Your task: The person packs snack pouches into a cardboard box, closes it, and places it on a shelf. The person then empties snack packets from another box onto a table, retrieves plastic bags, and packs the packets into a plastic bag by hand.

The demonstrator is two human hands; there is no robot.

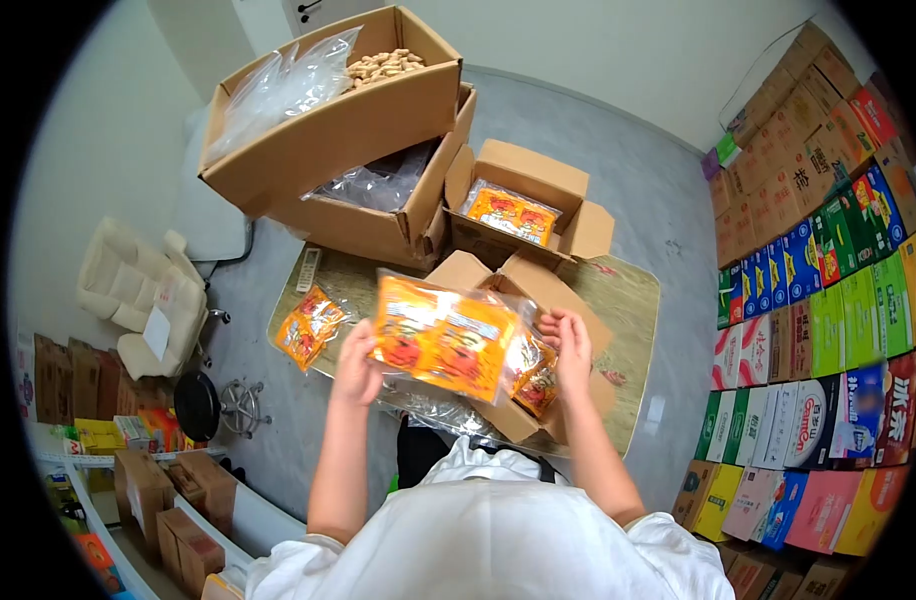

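A clear plastic bag of orange printed packets [443,335] is held up in front of me, above the table. My left hand [358,365] grips its left edge, thumb and fingers closed on the plastic. Close to the bag's clear right edge is my right hand [570,345], its fingers loosely curled and apart, with nothing visible in them. Below the bag stands an open cardboard box [578,305] with orange packets [534,375] inside, partly hidden by the held bag. Another orange bag [311,328] lies on the table to the left.
Behind stands an open carton [533,165] with orange packets. Large stacked cartons [338,130] at the back left hold clear plastic and peanut-like pieces. A remote control [308,270] lies on the table [633,320]. A chair [138,290], stool [197,405] and stacked boxes [798,330] surround it.
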